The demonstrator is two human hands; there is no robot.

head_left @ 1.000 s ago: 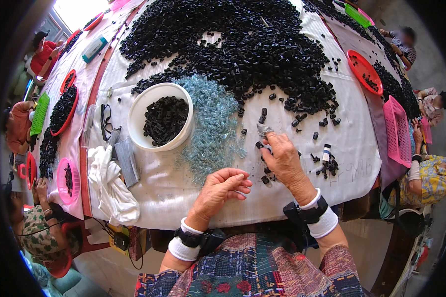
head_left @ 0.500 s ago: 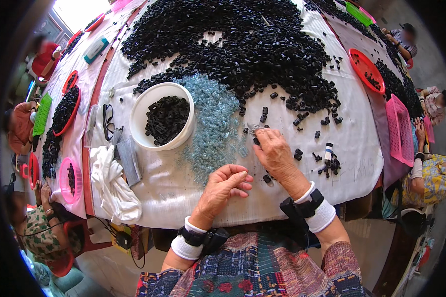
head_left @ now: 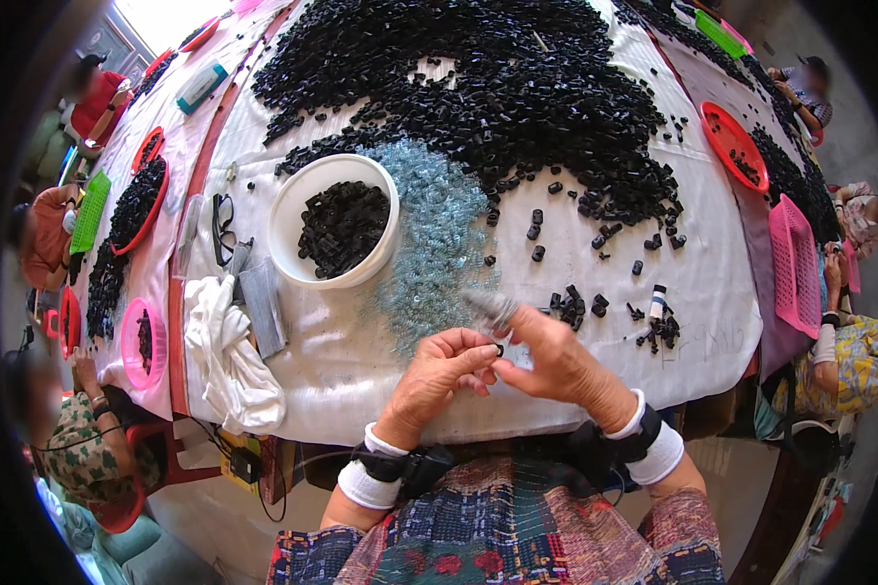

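A small black plastic piece (head_left: 498,350) is pinched at the fingertips of my left hand (head_left: 437,378), above the near part of the white cloth. Close beside it is my right hand (head_left: 568,366), its thumb next to the piece and its index finger stretched out, apart from the thumb. A grey cover on that fingertip is blurred. Beyond my hands lies a pile of clear bluish ring-like pieces (head_left: 429,253). To its left stands a white tub (head_left: 280,229) holding black pieces. A small cluster of black pieces (head_left: 568,306) lies just past my right hand.
A huge heap of black pieces (head_left: 478,88) covers the far table. Eyeglasses (head_left: 221,226), a white cloth bundle (head_left: 219,351) and a grey folded cloth (head_left: 261,307) lie left. A small white bottle (head_left: 658,300) stands right. People sit at neighbouring tables with red trays (head_left: 735,146) and pink baskets (head_left: 792,263).
My right hand has drawn back from the loose black pieces to my left hand. A black piece now shows in my left fingertips. The view has shifted slightly.
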